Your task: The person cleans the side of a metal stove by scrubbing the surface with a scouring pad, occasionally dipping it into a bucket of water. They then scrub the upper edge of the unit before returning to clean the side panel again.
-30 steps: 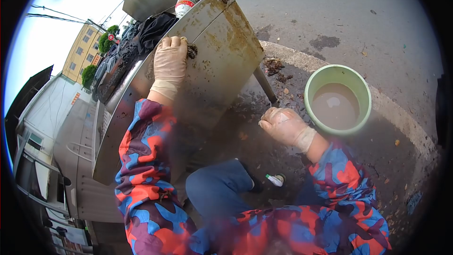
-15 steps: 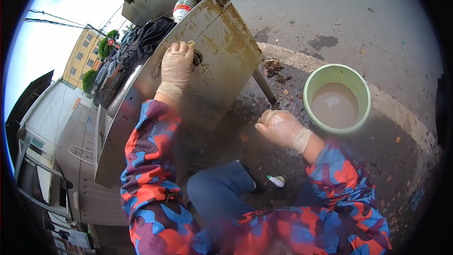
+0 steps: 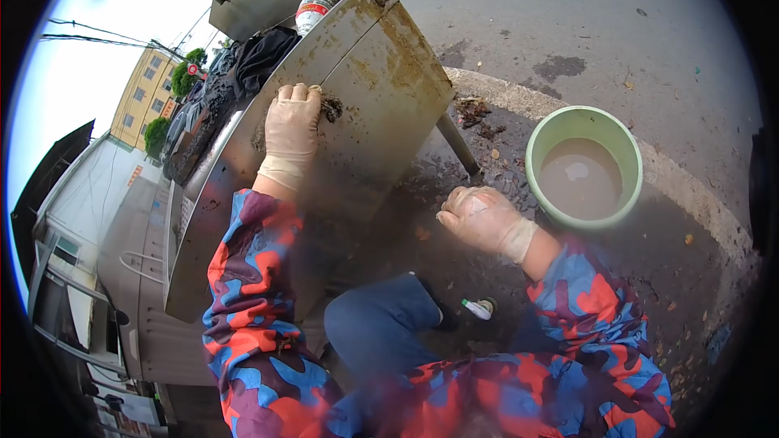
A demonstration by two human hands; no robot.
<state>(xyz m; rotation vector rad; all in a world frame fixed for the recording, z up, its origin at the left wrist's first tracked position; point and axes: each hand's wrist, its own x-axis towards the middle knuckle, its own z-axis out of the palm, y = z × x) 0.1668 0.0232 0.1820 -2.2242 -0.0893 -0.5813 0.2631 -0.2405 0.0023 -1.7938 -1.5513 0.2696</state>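
Observation:
My left hand [image 3: 290,130], in a pale glove, presses a dark, wiry scouring pad [image 3: 331,108] to the side of a stained metal cabinet [image 3: 377,97]. Its fingers are curled, and most of the pad is hidden beneath them. Brown grime streaks the metal above and to the right of the pad. My right hand [image 3: 484,217], gloved as well, is closed in a fist low down near the cabinet's metal leg [image 3: 458,146]. Whether anything is inside that fist cannot be seen. Beside it stands a green bucket [image 3: 632,158] holding murky grey-brown water.
On top of the cabinet lie a dark cloth [image 3: 264,61] and a white-and-red container [image 3: 313,10]. Wet debris [image 3: 475,113] covers the ground by the leg, along a stone curb [image 3: 507,97]. A small white-and-green object [image 3: 477,308] lies near my knee [image 3: 377,316].
My left hand and the scouring pad have slid slightly down and left along the metal panel. My right hand has hardly moved and stays closed.

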